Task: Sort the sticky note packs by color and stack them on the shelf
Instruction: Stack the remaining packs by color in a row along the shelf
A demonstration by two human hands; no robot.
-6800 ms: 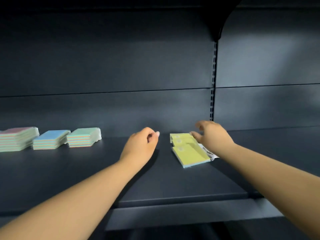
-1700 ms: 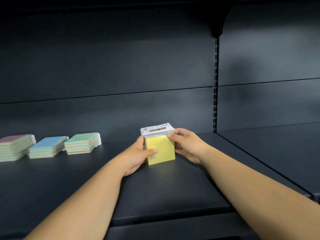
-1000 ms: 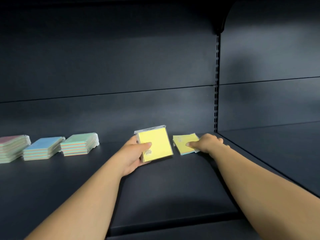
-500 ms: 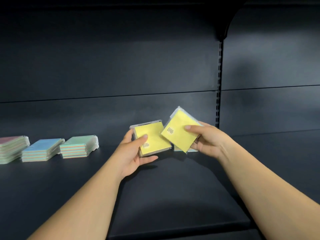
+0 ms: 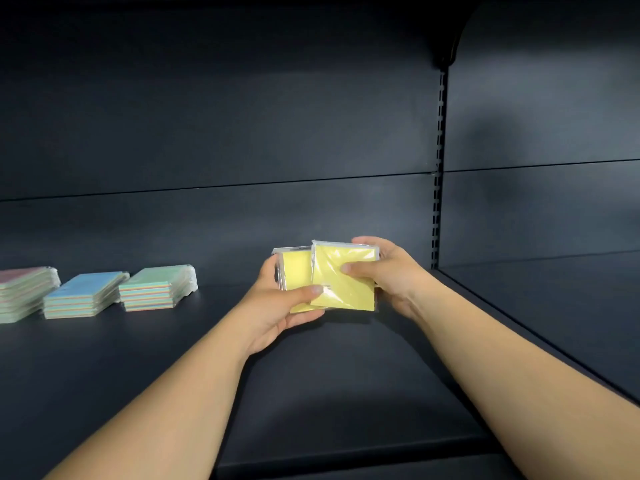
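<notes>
Two yellow sticky note packs in clear wrap are held above the middle of the dark shelf point(image 5: 346, 375). My left hand point(image 5: 277, 306) grips the rear yellow pack point(image 5: 294, 275) at its left side and lower edge. My right hand point(image 5: 391, 275) grips the front yellow pack point(image 5: 346, 289), which overlaps the rear one. On the shelf at the left lie three stacks: a pink-topped stack point(image 5: 24, 289), a blue-topped stack point(image 5: 83, 294) and a green-topped stack point(image 5: 157, 285).
A slotted upright point(image 5: 439, 174) splits the back panel, and a second shelf bay point(image 5: 554, 306) lies to its right. The shelf's front edge point(image 5: 346, 462) runs below my forearms. A bracket point(image 5: 450, 53) hangs at the top right.
My right hand picked the second yellow pack off the shelf and brought it left onto the pack in my left hand; the two packs now overlap, squared up.
</notes>
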